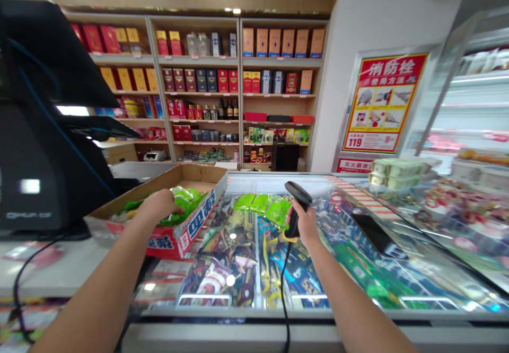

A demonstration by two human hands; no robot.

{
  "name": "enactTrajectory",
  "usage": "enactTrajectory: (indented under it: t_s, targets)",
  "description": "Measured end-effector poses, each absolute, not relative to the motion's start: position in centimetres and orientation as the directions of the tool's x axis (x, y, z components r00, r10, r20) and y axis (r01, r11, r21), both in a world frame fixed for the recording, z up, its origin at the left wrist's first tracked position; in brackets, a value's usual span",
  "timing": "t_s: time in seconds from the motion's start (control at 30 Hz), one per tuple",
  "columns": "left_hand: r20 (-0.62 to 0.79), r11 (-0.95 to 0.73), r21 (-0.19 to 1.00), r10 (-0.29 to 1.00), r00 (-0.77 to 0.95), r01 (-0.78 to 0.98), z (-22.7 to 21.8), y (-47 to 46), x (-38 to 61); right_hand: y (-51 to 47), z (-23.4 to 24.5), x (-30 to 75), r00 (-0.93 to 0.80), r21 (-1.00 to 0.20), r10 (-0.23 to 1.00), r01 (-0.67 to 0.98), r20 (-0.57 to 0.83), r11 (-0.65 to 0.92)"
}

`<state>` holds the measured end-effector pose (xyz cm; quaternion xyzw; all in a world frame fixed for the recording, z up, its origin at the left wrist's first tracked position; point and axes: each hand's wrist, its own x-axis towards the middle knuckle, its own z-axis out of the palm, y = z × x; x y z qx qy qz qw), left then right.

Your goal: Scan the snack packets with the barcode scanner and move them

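Observation:
My left hand [158, 204] reaches into an open cardboard box [183, 243] with red sides. Its fingers are curled against a shiny green packet [186, 200], and their tips are partly hidden. More green and some yellow packaging lies in the box under my wrist. My right hand [305, 221] is wrapped round the handle of a black barcode scanner [298, 194], its cord running down toward me. A short row of green packets [260, 203] lies on the glass freezer lid, its right end close to the scanner.
Wrapped ice creams [226, 268] show through the freezer glass. A black phone [377, 236] rests on the right of the lid. Stacked egg cartons [397, 173] and plastic-boxed goods stand at the far right. A dark checkout terminal [47, 120] rises at left. Shelves [238, 64] of boxed bottles line the back.

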<state>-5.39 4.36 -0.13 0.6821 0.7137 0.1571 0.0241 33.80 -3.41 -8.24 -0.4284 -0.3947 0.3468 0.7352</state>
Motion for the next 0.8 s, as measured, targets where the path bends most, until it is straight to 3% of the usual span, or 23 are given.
enactTrajectory:
  t_s: [0.13,0.23,0.33,0.43,0.53,0.67,0.8]
  targets:
    - [0.301,0.068,0.211,0.945,-0.131,0.975,2.1,2.1,-4.0,-3.5,-8.3,33.6,0.441,-0.903,0.845,-0.152,0.302,0.402]
    - [0.507,0.046,0.342,0.832,-0.226,0.938,3.7,0.7,-2.7,-3.5,-8.4,33.4,0.399,-0.906,0.870,-0.180,0.289,0.384]
    - [0.620,-0.133,0.519,0.739,-0.264,0.844,3.9,0.6,-0.9,-3.6,-8.5,33.0,0.307,-0.907,0.905,-0.210,0.294,0.366]
    - [0.620,-0.359,0.669,0.753,-0.222,0.651,1.6,1.6,2.1,-3.9,-8.6,32.7,0.197,-0.910,0.927,-0.211,0.319,0.358]
    - [0.596,-0.475,0.747,0.789,-0.151,0.465,-2.9,2.7,5.5,-4.2,-8.5,32.6,0.119,-0.912,0.937,-0.219,0.329,0.348]
    - [0.431,-0.416,0.892,0.901,-0.050,0.177,-9.1,3.1,9.0,-4.5,-8.2,32.7,0.009,-0.936,0.957,-0.204,0.291,0.287]
    - [0.355,-0.353,0.935,0.934,-0.051,0.033,-12.2,3.0,10.2,-4.7,-8.2,32.5,-0.095,-0.974,0.974,-0.113,0.208,0.197]
